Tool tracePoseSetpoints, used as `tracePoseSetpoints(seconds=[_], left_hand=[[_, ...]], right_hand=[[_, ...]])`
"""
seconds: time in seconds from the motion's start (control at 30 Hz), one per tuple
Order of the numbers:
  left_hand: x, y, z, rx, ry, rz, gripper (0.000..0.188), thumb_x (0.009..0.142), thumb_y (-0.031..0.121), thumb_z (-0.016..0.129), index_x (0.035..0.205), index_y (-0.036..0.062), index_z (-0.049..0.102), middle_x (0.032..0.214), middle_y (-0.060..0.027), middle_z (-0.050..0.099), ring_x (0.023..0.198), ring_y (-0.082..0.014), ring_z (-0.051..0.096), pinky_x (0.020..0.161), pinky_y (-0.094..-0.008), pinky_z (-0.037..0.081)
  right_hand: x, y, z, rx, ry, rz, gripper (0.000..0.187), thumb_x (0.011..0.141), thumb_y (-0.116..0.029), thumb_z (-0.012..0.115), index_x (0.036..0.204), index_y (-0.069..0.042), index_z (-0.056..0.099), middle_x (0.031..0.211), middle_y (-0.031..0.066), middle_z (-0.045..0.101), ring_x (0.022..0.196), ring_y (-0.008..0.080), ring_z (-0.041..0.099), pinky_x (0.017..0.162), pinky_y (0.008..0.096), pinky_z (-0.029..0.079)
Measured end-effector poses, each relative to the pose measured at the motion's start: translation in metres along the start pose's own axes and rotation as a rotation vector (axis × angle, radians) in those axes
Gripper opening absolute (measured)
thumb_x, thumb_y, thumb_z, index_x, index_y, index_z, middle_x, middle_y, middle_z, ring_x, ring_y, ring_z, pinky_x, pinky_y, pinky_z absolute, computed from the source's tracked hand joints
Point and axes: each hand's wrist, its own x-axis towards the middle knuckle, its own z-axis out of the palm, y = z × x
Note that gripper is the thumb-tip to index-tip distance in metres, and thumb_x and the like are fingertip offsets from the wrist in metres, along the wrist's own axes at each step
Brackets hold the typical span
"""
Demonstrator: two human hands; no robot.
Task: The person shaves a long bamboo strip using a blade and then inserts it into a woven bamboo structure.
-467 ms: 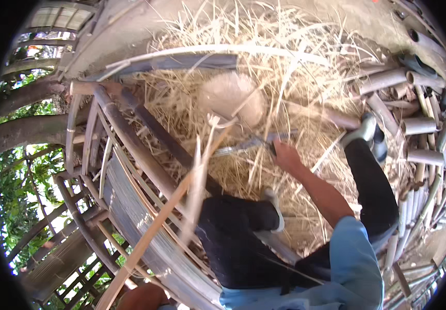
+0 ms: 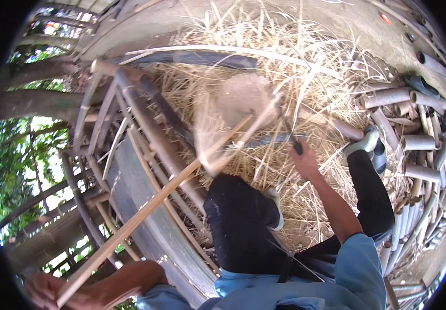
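Observation:
My left hand is at the lower left, closed round the near end of a long, pale brown bamboo strip. The strip slants up and right past my left knee toward a round wooden block. Beside its far part, a thin pale sliver is smeared by motion. My right hand grips a knife by its dark handle. The thin blade points up toward the right side of the block and is hard to make out.
Pale shavings cover the ground around the block. Bamboo poles and a wide grey slat lie along my left. Several cut bamboo tubes are piled at right. My shod foot rests near them.
My left hand has come into fuller view at the lower left, drawing the strip down and left. My right hand with the knife has shifted right, and its blade now points more upward.

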Motion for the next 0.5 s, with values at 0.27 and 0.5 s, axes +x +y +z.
tracePoseSetpoints(seconds=[0.27, 0.5], left_hand=[[-0.069, -0.078, 0.062, 0.168, -0.078, 0.205, 0.042, 0.11, 0.04, 0.033, 0.091, 0.008, 0.05, 0.062, 0.0003, 0.039, 0.045, -0.0091, 0.033, 0.042, -0.0256, 0.031], [-0.098, -0.077, 0.081, 0.349, 0.298, 0.359, 0.041, 0.108, 0.044, 0.037, 0.09, 0.0098, 0.049, 0.061, 0.0014, 0.034, 0.044, -0.0083, 0.031, 0.036, -0.0231, 0.026]], right_hand=[[-0.108, -0.135, -0.052, -0.046, -0.08, -0.267, 0.03, 0.095, -0.015, 0.065, 0.121, -0.005, 0.054, 0.074, 0.019, 0.066, 0.064, 0.0396, 0.068, 0.054, 0.0449, 0.051], [-0.2, -0.249, -0.045, 0.097, -0.183, -0.471, 0.032, 0.094, -0.014, 0.068, 0.119, -0.002, 0.051, 0.078, 0.0215, 0.068, 0.066, 0.0403, 0.07, 0.055, 0.0467, 0.054]])
